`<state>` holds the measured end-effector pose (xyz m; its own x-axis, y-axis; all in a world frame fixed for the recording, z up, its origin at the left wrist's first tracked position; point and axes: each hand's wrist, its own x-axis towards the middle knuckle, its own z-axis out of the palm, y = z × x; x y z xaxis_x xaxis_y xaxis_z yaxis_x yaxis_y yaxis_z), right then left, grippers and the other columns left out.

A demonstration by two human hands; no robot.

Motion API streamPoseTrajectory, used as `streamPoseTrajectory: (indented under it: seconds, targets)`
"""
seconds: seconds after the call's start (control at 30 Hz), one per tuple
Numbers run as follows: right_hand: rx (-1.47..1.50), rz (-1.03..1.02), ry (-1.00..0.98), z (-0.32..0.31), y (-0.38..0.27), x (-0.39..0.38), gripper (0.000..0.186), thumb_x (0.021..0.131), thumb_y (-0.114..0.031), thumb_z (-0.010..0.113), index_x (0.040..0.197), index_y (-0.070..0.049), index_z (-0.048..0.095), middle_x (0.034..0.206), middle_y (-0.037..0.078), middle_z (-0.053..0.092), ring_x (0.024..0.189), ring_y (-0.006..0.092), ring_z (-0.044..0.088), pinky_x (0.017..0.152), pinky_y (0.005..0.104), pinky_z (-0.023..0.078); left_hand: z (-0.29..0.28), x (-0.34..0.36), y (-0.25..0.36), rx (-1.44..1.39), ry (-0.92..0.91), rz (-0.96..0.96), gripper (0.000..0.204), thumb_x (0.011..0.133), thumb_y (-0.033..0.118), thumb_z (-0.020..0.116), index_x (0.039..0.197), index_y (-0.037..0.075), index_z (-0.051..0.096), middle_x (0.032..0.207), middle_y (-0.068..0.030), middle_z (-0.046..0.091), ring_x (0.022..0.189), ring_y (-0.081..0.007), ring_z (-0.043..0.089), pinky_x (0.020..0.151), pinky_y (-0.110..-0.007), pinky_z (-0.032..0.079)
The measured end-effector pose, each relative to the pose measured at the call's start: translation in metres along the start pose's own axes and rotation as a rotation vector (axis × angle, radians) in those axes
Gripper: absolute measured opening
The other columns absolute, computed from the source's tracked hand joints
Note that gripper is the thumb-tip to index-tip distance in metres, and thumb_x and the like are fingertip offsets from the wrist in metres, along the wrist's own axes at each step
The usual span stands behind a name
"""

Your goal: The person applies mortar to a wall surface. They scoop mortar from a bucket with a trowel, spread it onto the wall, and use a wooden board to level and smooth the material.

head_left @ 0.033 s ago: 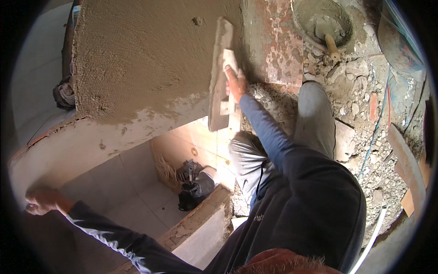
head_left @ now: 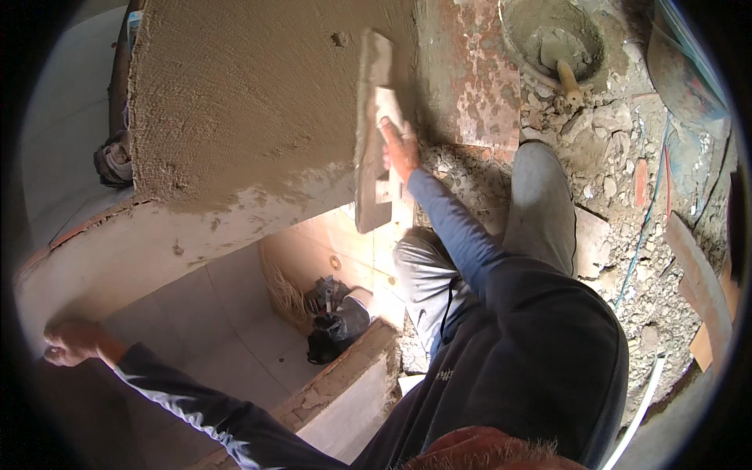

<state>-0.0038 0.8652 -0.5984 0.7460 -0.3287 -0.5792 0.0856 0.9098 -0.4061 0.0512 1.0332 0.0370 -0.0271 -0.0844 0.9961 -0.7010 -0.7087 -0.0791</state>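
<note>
My right hand [head_left: 401, 149] is wrapped round the handle of a long plastering float [head_left: 374, 102]. The float's blade lies against the right part of a surface coated in wet grey-brown mortar [head_left: 251, 86]. Stretched out to the far left, my left hand [head_left: 72, 343] is closed, its fingers curled at the end of the pale wall edge [head_left: 102, 243]. Part of its grip is hidden. A small hole shows in the mortar near the top.
A bucket of mortar [head_left: 513, 39] with a wooden-handled trowel [head_left: 569, 77] stands at the upper right. Rubble [head_left: 634, 274] covers the ground around my legs. Below the wall lie a black bag [head_left: 323, 345] and a bundle of thin sticks [head_left: 283, 291] on a tiled floor.
My right hand and the float have shifted slightly left across the mortar. My left hand has stayed in place.
</note>
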Motion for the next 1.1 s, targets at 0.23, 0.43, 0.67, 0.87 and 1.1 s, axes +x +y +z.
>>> streamPoseTrajectory:
  seconds: [0.23, 0.43, 0.67, 0.87, 1.1]
  targets:
    - [-0.484, -0.536, -0.248, 0.108, -0.058, -0.033, 0.089, 0.089, -0.054, 0.064, 0.142, 0.010, 0.032, 0.094, 0.022, 0.066, 0.077, 0.0286, 0.066, 0.069, 0.0400, 0.054, -0.004, 0.000, 0.001, 0.011, -0.002, 0.029, 0.024, 0.096, 0.017, 0.053, 0.094, -0.006, 0.046, 0.085, -0.0131, 0.053, 0.077, -0.0202, 0.048, 0.071, -0.035, 0.045]
    - [-0.562, -1.243, -0.155, 0.212, -0.182, 0.027, 0.085, 0.090, -0.055, 0.062, 0.137, 0.010, 0.036, 0.091, 0.024, 0.066, 0.081, 0.0312, 0.069, 0.071, 0.0452, 0.056, 0.007, -0.006, 0.011, 0.034, -0.021, -0.022, 0.021, 0.097, 0.017, 0.053, 0.095, -0.003, 0.046, 0.083, -0.0090, 0.051, 0.075, -0.0184, 0.046, 0.068, -0.035, 0.044]
    - [-0.347, -0.608, -0.237, 0.195, -0.258, 0.107, 0.068, 0.087, -0.045, 0.069, 0.131, 0.004, 0.047, 0.098, 0.021, 0.065, 0.064, 0.0215, 0.065, 0.046, 0.0329, 0.054, -0.013, 0.005, -0.026, 0.098, 0.028, -0.018, 0.032, 0.098, 0.019, 0.057, 0.116, -0.007, 0.051, 0.101, -0.0178, 0.062, 0.086, -0.0258, 0.059, 0.076, -0.038, 0.051]
    - [-0.380, -0.543, -0.132, 0.139, -0.249, 0.162, 0.086, 0.086, -0.048, 0.069, 0.143, 0.006, 0.035, 0.072, 0.010, 0.061, 0.055, 0.0151, 0.059, 0.042, 0.0324, 0.050, -0.020, 0.017, -0.018, 0.047, 0.031, -0.010, 0.044, 0.097, 0.019, 0.060, 0.127, -0.010, 0.046, 0.111, -0.0252, 0.061, 0.095, -0.0318, 0.063, 0.082, -0.040, 0.054]
    - [-0.288, -0.440, -0.091, 0.094, -0.238, 0.230, 0.085, 0.086, -0.047, 0.071, 0.143, 0.005, 0.036, 0.065, 0.008, 0.057, 0.047, 0.0153, 0.053, 0.039, 0.0336, 0.046, -0.010, 0.009, -0.009, 0.137, 0.032, -0.082, 0.041, 0.095, 0.024, 0.060, 0.125, -0.003, 0.053, 0.109, -0.0203, 0.062, 0.095, -0.0310, 0.063, 0.076, -0.038, 0.055]
